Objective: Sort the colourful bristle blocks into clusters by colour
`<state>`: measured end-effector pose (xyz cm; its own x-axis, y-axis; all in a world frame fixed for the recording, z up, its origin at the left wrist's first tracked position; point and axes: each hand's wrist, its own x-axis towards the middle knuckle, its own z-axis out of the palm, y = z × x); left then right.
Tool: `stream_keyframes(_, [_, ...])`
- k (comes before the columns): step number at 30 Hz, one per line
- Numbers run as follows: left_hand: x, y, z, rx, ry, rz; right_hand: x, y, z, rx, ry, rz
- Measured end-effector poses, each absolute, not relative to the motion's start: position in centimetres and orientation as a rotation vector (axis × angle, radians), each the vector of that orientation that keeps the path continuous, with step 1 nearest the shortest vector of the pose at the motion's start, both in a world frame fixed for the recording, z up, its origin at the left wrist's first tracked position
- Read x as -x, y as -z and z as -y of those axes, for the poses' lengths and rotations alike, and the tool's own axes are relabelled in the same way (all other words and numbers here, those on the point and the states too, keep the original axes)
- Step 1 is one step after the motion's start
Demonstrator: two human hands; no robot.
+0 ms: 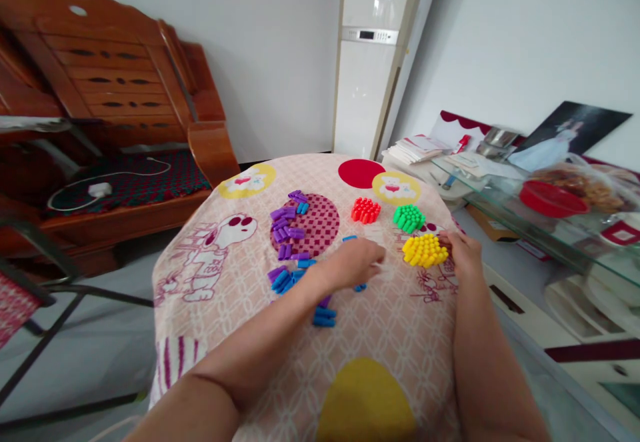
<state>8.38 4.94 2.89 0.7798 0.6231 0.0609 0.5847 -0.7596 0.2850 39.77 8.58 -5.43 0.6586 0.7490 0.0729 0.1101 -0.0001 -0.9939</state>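
My left hand point(361, 261) is over the middle of the table, its fingers drawn together in a pinch; what lies between them is hidden. My right hand point(464, 253) has its bent fingers against the right edge of a tight cluster of yellow plastic pegs point(425, 251). Just behind are a cluster of green pegs point(409, 217) and a cluster of red pegs point(365, 210), each packed close together. Small purple tubes point(284, 223) lie loose on the left. Blue tubes point(325, 317) are scattered around my left forearm, which hides some of them.
A patterned cloth covers the round table point(220, 322). A glass shelf unit on the right bears papers point(413, 149), a red bowl point(553, 199) and a bagged item. A wooden bench point(120, 89) stands at the back left, a metal-framed chair point(55, 315) at the left.
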Motion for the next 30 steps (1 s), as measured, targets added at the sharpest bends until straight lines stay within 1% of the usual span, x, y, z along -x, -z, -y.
stream_keyframes(2, [-5.4,-3.8,-6.9,-2.725,-0.141,-1.176,-39.7,5.4,-8.6,1.499,-0.598,0.728])
stream_keyframes(4, [-3.2,-3.9,-8.3,-2.671,0.06,-1.311,-39.7,5.3,-8.6,1.501,-0.598,0.743])
stream_keyframes(7, [-1.7,-3.1,-9.3,-2.574,0.26,-1.327,-39.8,5.3,-8.6,1.51,-0.595,0.775])
stream_keyframes(12, [-1.5,-2.2,-9.5,-2.499,0.331,-1.257,-39.8,5.3,-8.5,1.511,-0.588,0.778])
stream_keyframes(16, [-0.4,-1.9,-9.4,-2.451,0.21,-1.212,-39.6,5.4,-8.5,1.522,-0.573,0.781])
stream_keyframes(21, [0.6,-1.6,-9.0,-2.389,0.176,-1.111,-39.5,5.5,-8.6,1.525,-0.566,0.796])
stream_keyframes(23, [0.6,-1.8,-9.0,-2.397,0.109,-1.093,-39.6,5.5,-8.6,1.517,-0.571,0.795])
stream_keyframes(25, [0.6,-2.2,-9.1,-2.401,-0.036,-1.129,-39.6,5.6,-8.6,1.509,-0.586,0.779])
stream_keyframes(28, [0.0,-2.8,-9.4,-2.321,-0.369,-1.212,-39.6,5.6,-8.5,1.524,-0.571,0.803])
stream_keyframes(30, [-1.0,-3.1,-9.7,-2.249,-0.541,-1.185,-39.5,5.7,-8.5,1.539,-0.543,0.843])
